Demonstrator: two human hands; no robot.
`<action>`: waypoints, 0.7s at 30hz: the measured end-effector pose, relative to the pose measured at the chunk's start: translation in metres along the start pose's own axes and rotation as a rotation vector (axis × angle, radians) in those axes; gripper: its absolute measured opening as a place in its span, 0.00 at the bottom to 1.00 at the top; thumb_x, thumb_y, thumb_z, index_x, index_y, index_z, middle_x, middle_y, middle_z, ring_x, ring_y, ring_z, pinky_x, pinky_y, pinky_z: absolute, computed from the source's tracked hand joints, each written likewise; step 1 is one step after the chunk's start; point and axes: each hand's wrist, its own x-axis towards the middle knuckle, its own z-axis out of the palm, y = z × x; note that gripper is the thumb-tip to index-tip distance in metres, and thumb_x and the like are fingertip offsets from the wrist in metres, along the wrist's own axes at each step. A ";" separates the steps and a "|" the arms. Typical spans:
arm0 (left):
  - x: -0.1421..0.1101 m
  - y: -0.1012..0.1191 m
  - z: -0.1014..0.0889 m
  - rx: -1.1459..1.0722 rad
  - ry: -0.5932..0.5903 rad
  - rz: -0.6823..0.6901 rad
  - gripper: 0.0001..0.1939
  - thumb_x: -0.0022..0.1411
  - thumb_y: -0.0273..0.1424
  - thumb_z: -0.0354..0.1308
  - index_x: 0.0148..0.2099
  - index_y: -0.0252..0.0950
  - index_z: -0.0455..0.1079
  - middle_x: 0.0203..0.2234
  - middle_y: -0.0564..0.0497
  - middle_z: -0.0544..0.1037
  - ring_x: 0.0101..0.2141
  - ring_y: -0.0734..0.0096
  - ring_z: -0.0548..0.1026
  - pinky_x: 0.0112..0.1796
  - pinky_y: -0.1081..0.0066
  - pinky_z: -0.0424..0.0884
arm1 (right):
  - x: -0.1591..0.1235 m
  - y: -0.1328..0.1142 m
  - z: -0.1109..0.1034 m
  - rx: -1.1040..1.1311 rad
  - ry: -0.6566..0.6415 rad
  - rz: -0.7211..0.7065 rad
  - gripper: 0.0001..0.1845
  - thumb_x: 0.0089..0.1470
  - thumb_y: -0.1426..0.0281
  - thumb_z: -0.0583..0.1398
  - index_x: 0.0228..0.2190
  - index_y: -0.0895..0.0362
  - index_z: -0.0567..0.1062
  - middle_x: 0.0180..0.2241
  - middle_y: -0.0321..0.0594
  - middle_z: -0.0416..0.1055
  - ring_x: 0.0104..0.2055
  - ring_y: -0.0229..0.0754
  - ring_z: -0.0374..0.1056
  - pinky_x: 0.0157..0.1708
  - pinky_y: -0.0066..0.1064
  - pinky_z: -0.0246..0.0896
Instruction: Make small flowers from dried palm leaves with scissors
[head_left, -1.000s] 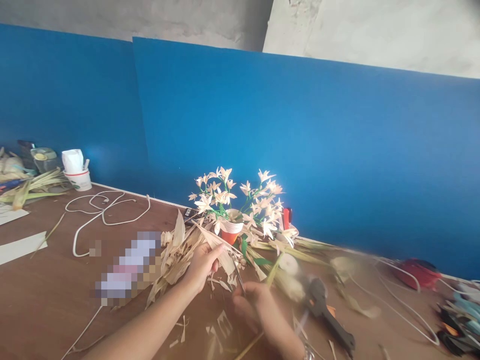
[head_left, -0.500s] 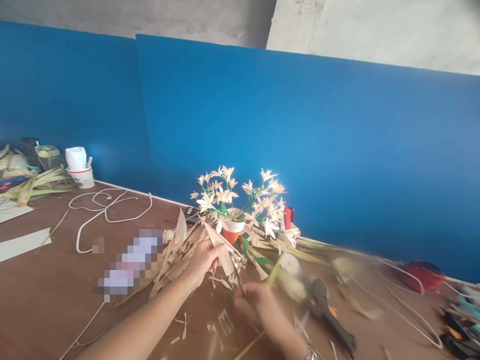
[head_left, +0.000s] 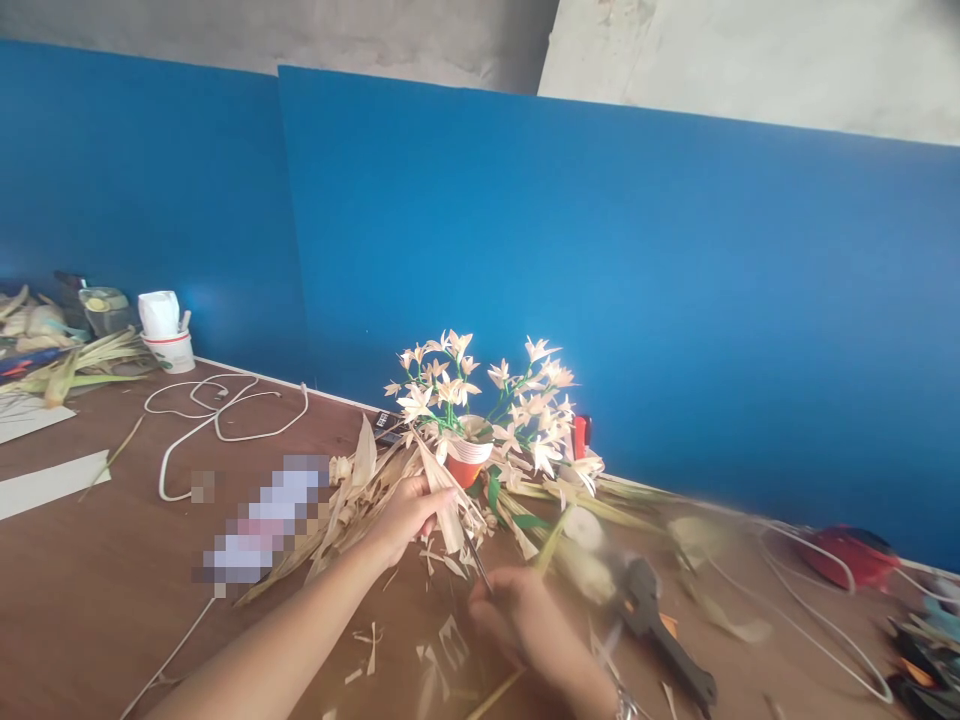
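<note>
My left hand [head_left: 409,515] pinches a pale dried corn husk [head_left: 448,520] between thumb and fingers, its pointed end up toward the cup. My right hand [head_left: 521,615], a little blurred, is closed around scissors [head_left: 477,564]; their slim metal blades reach the husk's lower edge, and the handles are hidden in the fingers. Just beyond my hands, husk flowers [head_left: 448,392] on green stems stand by and in an orange-and-white paper cup [head_left: 468,466]. Small husk scraps [head_left: 371,648] lie on the brown table [head_left: 292,665] below.
A heap of dried husks [head_left: 364,490] lies left of the cup. To the right are a black glue gun [head_left: 660,635], a white roll [head_left: 583,528] and a red object [head_left: 851,555]. A white cable [head_left: 255,437] and a white cup [head_left: 169,352] are at left. A blue partition [head_left: 600,270] closes the back.
The whole view has shifted slightly, so everything sits a little further right. Both hands keep nearly the same position, with the husk and scissors still held.
</note>
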 end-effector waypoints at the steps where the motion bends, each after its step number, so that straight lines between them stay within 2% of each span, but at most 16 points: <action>1: 0.000 0.000 -0.001 0.007 -0.010 -0.005 0.14 0.48 0.40 0.63 0.29 0.32 0.73 0.14 0.56 0.68 0.11 0.84 0.56 0.14 0.77 0.46 | 0.000 0.001 0.000 -0.005 -0.006 -0.010 0.10 0.46 0.66 0.60 0.22 0.60 0.73 0.18 0.33 0.66 0.13 0.27 0.52 0.12 0.20 0.44; 9: 0.001 0.003 -0.006 0.063 -0.048 -0.035 0.14 0.48 0.40 0.64 0.31 0.33 0.75 0.13 0.58 0.65 0.12 0.83 0.58 0.15 0.78 0.49 | 0.003 0.011 -0.001 -0.052 -0.027 -0.038 0.08 0.46 0.70 0.59 0.22 0.61 0.75 0.19 0.34 0.68 0.14 0.28 0.53 0.13 0.20 0.44; 15: 0.001 0.004 -0.007 0.087 -0.054 -0.038 0.14 0.48 0.40 0.65 0.29 0.32 0.75 0.12 0.58 0.65 0.12 0.82 0.58 0.15 0.78 0.50 | 0.002 0.008 -0.003 -0.115 -0.045 -0.034 0.06 0.45 0.73 0.58 0.21 0.61 0.74 0.16 0.31 0.65 0.14 0.28 0.54 0.13 0.20 0.44; 21: 0.001 0.004 -0.007 0.098 -0.065 -0.046 0.14 0.47 0.39 0.65 0.30 0.32 0.76 0.13 0.56 0.69 0.13 0.81 0.59 0.15 0.77 0.52 | 0.001 0.007 -0.005 -0.149 -0.052 -0.095 0.06 0.44 0.74 0.58 0.20 0.60 0.74 0.18 0.33 0.68 0.16 0.29 0.56 0.15 0.19 0.46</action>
